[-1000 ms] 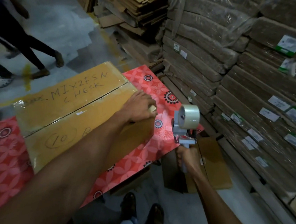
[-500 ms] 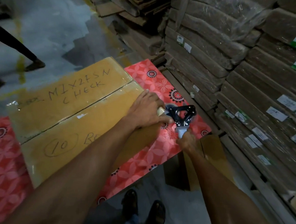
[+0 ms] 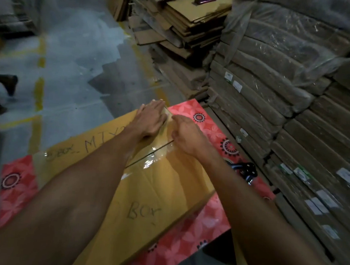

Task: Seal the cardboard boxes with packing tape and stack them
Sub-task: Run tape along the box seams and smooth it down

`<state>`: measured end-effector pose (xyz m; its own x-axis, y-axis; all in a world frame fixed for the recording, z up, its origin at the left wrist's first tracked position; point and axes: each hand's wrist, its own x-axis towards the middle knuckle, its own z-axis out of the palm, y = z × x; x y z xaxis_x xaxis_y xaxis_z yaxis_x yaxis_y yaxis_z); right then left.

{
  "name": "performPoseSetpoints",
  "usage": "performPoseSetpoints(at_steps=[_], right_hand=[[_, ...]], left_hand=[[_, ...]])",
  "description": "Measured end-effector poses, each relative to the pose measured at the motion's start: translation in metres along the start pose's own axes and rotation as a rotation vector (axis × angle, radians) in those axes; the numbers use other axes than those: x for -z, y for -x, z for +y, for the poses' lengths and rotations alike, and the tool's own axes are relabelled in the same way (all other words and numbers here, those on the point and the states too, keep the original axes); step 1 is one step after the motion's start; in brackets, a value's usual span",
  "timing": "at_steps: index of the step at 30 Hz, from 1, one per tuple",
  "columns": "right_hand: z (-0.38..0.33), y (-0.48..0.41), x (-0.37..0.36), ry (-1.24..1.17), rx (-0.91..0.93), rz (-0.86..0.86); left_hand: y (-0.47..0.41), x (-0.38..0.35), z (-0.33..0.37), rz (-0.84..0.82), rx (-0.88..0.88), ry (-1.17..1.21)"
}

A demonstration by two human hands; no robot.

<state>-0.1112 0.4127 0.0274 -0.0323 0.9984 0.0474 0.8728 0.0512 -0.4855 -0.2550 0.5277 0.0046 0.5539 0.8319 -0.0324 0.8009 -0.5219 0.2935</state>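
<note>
A large brown cardboard box with handwriting lies flaps-up on a red flowered table cover. Clear tape shines along its centre seam. My left hand lies flat, palm down, on the box's far end, pressing the tape there. My right hand is beside it on the same end, fingers bent down onto the tape at the edge; what they hold is hidden. The tape dispenser lies on the red cover to the right of the box, partly hidden behind my right forearm.
Wrapped bundles of flat cardboard are stacked high along the right. Loose flattened cartons are piled at the back. Grey floor with yellow lines lies to the left, where a person's foot shows at the edge.
My right hand has let go of the tape dispenser, which now lies on the red cover. Both hands have moved to the box's far end, and tape now runs along the seam.
</note>
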Motion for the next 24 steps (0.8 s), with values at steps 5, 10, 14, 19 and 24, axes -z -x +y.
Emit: performPoseSetpoints(at_steps=[5,10,14,19,24], right_hand=[[0.003,-0.061,-0.033,0.079,0.060,-0.086],[-0.001,-0.054,-0.040,0.182,0.031,-0.056],[-0.002,-0.053,-0.039,0.140,0.007,-0.050],[0.005,-0.045,-0.038,0.158,0.018,-0.102],[0.021,0.002,-0.032,0.203,-0.026,-0.115]], left_hand=[[-0.025,-0.005,-0.021,0.073,-0.045,0.007],[-0.033,-0.010,-0.024,0.105,-0.050,-0.029],[-0.037,-0.009,-0.022,0.031,0.018,-0.015],[-0.036,-0.003,-0.019,0.022,0.022,-0.014],[-0.034,-0.005,-0.016,-0.005,0.043,-0.068]])
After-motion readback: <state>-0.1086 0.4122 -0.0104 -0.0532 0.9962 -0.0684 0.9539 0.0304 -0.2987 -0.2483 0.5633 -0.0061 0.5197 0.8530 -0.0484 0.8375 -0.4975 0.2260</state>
